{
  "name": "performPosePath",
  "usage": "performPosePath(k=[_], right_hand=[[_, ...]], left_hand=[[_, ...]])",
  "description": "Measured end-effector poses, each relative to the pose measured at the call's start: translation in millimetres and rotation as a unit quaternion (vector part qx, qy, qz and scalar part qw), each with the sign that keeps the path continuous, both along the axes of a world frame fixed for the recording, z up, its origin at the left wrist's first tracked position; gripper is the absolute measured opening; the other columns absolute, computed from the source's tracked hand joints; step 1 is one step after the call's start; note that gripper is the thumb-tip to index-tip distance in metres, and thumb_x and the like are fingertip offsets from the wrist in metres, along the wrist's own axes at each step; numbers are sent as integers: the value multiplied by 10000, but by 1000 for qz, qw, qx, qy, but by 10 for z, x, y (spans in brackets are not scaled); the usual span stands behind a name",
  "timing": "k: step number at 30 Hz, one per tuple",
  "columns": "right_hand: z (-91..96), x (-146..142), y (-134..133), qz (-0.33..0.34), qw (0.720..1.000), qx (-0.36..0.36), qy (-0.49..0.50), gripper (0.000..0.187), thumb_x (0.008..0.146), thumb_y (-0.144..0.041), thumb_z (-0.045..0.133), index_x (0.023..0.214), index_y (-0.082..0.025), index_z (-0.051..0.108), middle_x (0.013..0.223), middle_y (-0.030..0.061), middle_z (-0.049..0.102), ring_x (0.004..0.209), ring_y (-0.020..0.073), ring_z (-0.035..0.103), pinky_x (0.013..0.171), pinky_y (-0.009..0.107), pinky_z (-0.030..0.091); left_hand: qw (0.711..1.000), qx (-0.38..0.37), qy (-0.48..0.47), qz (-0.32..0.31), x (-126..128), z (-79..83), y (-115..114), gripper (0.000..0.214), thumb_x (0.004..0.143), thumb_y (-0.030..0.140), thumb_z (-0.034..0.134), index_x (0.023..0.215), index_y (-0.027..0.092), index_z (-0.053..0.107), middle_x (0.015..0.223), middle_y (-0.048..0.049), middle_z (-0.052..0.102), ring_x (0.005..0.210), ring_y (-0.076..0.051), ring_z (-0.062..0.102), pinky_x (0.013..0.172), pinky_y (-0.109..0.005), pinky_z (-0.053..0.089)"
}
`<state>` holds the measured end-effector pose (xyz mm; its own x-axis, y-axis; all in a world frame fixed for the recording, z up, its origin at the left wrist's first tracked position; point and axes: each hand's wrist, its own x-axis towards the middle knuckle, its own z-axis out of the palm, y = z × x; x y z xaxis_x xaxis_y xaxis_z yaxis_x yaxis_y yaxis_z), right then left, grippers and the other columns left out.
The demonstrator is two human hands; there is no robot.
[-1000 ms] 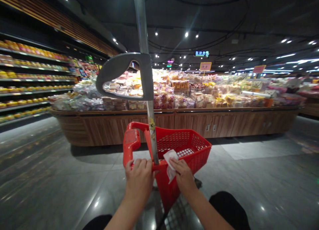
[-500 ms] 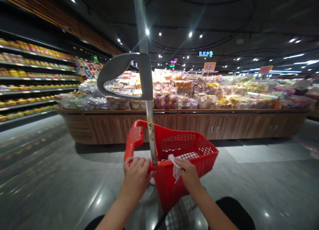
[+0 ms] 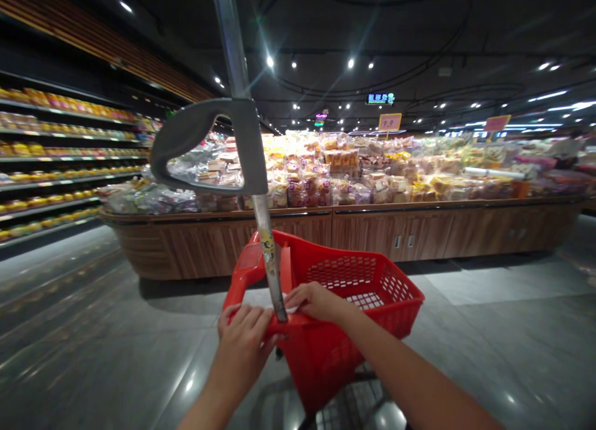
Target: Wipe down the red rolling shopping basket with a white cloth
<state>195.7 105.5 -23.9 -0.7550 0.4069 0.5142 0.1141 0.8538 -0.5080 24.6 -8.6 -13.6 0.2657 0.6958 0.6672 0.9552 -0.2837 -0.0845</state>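
A red plastic shopping basket (image 3: 354, 293) with a mesh wall rides on a wire cart. My left hand (image 3: 244, 334) grips the basket's red handle at its near left corner. My right hand (image 3: 316, 301) lies over the near rim, its fingers pressed on a white tissue (image 3: 292, 309). Most of the tissue is hidden, with only a sliver showing by my fingertips. A metal pole (image 3: 263, 244) with a curved grey handle (image 3: 205, 144) rises between my hands, just right of my left hand.
A long wooden display counter (image 3: 395, 234) stacked with bagged bread and pastries (image 3: 326, 169) stands ahead, with price signs above it. Packaged goods fill shelves (image 3: 60, 163) at the left. A polished grey floor (image 3: 488, 331) surrounds the cart.
My right hand has moved left along the rim, toward the pole, and now covers most of the tissue. The view has swung, shifting the pole and handle left.
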Motion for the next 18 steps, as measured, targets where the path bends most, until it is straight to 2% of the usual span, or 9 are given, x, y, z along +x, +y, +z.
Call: performPosePath(k=[2,4,7,10,12,14,16,18], right_hand=[[38,-9,91,1,999,34,-20,275,728,-29,543,868,-185,720,957,39,716,894,161,646,833,264,458],[78,4,114,15,997,57,-46,274,739,-33,537,877,-185,718,939,31,720,868,156,648,839,257,442],[94,-6,97,47,994,40,-88,363,741,3,468,917,-201,710,876,-11,726,778,119,653,752,192,449],[79,-71,138,30,994,50,-97,329,721,-17,498,887,-200,715,814,-8,723,726,125,641,679,181,446],[108,-103,206,-14,995,67,-74,273,701,-26,535,833,-184,714,783,9,716,720,141,631,682,198,446],[185,-95,277,-94,993,67,-11,253,706,-26,538,846,-168,694,819,29,706,756,149,623,712,212,447],[279,-63,326,-208,973,70,73,227,745,-49,523,892,-158,658,865,47,682,798,154,604,750,236,448],[342,-48,342,-291,944,105,118,176,789,-93,506,905,-158,622,880,64,647,843,170,575,790,273,441]], left_hand=[[1000,4,11,-5,-43,-15,21,243,705,239,650,942,233,594,871,0,669,860,-209,570,880,-406,300],[1000,11,21,-15,-77,-29,38,261,697,247,661,948,235,590,874,4,669,853,-206,574,874,-403,299],[999,17,25,-21,-98,-42,47,278,697,252,666,963,236,586,878,2,667,847,-205,577,875,-406,306],[999,15,23,-21,-103,-50,44,269,696,264,676,949,238,588,872,5,666,841,-208,580,880,-413,312],[999,13,27,-27,-120,-57,49,269,696,273,681,946,243,586,876,7,665,842,-208,580,884,-413,311],[999,14,34,-35,-152,-66,64,278,701,285,680,957,243,580,890,5,665,848,-208,578,886,-412,310],[998,19,37,-44,-189,-78,85,286,706,298,678,966,239,574,901,1,664,854,-207,576,885,-408,315],[998,21,38,-47,-221,-90,106,284,713,308,673,967,236,569,906,-1,664,859,-205,577,888,-404,318]])
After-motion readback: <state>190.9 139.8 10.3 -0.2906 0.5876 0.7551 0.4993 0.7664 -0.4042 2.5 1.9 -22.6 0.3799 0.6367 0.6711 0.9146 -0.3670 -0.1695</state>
